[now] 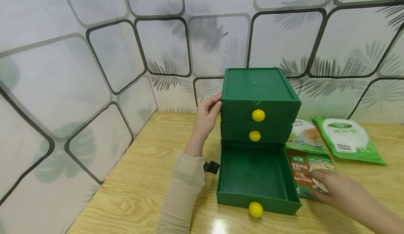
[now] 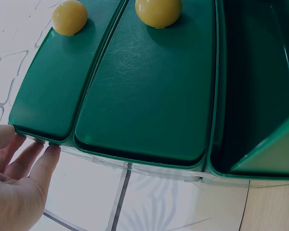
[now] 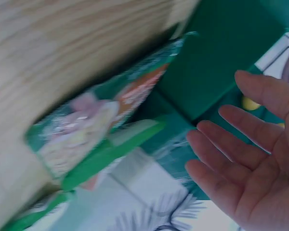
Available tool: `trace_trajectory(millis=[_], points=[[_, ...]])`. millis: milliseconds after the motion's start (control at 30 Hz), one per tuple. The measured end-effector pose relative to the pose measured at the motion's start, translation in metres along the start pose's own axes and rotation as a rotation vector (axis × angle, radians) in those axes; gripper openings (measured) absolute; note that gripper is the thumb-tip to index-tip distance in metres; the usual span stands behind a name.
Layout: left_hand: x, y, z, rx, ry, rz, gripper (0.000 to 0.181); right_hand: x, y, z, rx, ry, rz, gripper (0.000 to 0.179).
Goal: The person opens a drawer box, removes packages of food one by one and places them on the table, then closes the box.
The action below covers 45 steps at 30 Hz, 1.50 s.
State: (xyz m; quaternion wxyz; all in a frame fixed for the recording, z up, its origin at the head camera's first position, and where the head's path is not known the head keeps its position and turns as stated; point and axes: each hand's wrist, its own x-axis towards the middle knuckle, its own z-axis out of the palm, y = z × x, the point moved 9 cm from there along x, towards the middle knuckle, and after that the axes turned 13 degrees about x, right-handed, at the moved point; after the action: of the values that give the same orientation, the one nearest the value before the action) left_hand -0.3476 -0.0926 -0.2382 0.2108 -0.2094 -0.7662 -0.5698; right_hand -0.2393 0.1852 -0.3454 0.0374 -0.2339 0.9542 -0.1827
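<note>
A green cabinet (image 1: 257, 87) with three drawers and round yellow knobs stands on the table. Its bottom drawer (image 1: 249, 172) is pulled out and has nothing in it; the upper two are closed. At the cabinet's upper left side, my left hand (image 1: 205, 118) rests its fingertips against the wall, seen also in the left wrist view (image 2: 21, 178). My right hand (image 1: 341, 190), fingers extended and holding nothing, reaches over a brown-and-green food packet (image 1: 300, 174) beside the drawer. The right wrist view shows that hand (image 3: 250, 154) palm side, near the tilted-looking packet (image 3: 82, 132).
Behind the brown packet lie a green-and-white starch bag (image 1: 307, 137) and another green-and-white bag (image 1: 350, 139). The wooden table (image 1: 151, 150) stretches left of the cabinet. A patterned cloth (image 1: 217, 45) hangs behind and along the left side.
</note>
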Motion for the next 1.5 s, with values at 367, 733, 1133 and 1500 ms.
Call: trace_trajectory(millis=[367, 733, 1133, 1500], points=[[0.001, -0.001, 0.001, -0.004, 0.0, 0.004, 0.033, -0.016, -0.071, -0.03, -0.053, 0.319, -0.269, 0.026], [0.0, 0.0, 0.0, 0.0, 0.004, 0.011, 0.032, -0.029, -0.143, -0.016, 0.015, 0.39, -0.722, 0.045], [0.0, 0.0, 0.001, 0.003, -0.003, 0.006, 0.032, -0.018, -0.177, 0.025, 0.014, 0.157, -0.836, 0.031], [0.0, 0.001, 0.0, -0.004, -0.002, 0.007, 0.032, -0.011, -0.181, 0.04, -0.061, 0.158, -0.866, 0.033]])
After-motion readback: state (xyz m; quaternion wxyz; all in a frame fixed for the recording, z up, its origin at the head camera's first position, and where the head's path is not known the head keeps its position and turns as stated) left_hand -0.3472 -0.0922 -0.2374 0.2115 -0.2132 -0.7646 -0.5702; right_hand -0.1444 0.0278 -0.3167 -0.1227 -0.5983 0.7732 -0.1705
